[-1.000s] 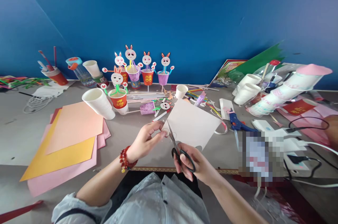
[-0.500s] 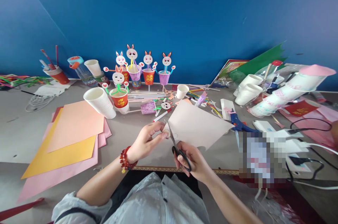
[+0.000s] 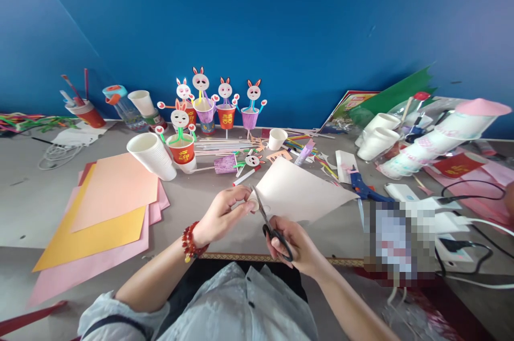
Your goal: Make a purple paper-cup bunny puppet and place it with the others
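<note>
One white sheet (image 3: 299, 191) extends rightward from the left hand (image 3: 225, 214).

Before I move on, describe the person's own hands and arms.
The left hand is gloveless, a stacked red bead bracelet with yellow charm at its wrist; the right hand is gloveless, its wrist bare. The left sleeve is pale grey-blue with a dark band; no right sleeve shows.
</note>
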{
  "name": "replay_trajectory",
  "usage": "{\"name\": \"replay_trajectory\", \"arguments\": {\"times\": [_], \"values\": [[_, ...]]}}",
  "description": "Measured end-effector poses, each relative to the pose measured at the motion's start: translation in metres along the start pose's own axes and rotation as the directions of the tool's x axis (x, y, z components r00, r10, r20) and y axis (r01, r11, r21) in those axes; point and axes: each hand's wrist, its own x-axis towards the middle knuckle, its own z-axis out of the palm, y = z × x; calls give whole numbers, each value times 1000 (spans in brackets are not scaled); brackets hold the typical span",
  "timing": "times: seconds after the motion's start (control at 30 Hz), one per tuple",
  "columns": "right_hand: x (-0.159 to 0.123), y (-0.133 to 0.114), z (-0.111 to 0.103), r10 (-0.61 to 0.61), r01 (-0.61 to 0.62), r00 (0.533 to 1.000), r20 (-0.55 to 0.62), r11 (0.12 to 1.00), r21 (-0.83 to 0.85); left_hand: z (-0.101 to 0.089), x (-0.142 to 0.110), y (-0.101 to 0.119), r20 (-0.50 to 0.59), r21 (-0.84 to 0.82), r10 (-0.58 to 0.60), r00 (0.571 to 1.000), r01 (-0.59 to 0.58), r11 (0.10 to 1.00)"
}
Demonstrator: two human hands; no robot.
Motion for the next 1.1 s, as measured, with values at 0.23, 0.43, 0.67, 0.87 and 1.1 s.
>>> {"name": "replay_trajectory", "arguments": {"times": [0.23, 0.43, 0.67, 0.87, 1.1], "values": [[-6, -16, -5, 95, -112, 984, 150, 988, 109, 1, 3, -1, 16, 34, -27, 1000, 26, 999], [-12, -27, -11, 173, -184, 971, 163, 981, 54, 1, 6, 2, 19, 32, -51, 999, 50, 998], [-15, -35, -13, 162, -254, 932, 325, 930, 264, 1, 7, 4, -3, 83, -56, 998, 56, 995], [-14, -42, -9, 207, -244, 948, 242, 961, 133, 2, 9, 6, -44, 97, -23, 999, 28, 995], [-10, -39, -13, 120, -115, 984, 128, 992, -50, -1, 9, 6, 18, 77, -5, 1000, 3, 997]]}}
